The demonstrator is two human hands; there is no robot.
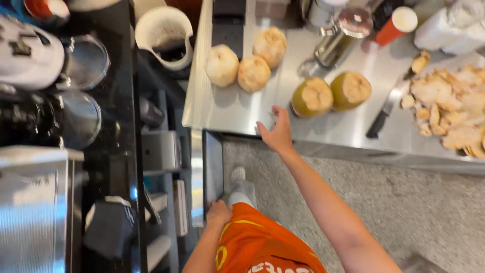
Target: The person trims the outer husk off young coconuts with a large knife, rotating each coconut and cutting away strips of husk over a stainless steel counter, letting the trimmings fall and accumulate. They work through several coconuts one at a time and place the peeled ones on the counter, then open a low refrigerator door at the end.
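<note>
In the middle of the frame the right hand (277, 132) rests open and empty on the steel counter (227, 108) edge beside a green coconut (312, 97), as if for support, while the left hand (218, 212), lower down, grips a dark panel (213, 167), maybe a door.

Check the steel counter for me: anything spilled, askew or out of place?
Mostly tidy. Coconut husk shavings lie heaped loosely at the counter's far right, and a knife lies beside them, its handle near the front edge. The right hand rests at that edge; the left hand is down by a dark panel.
</note>
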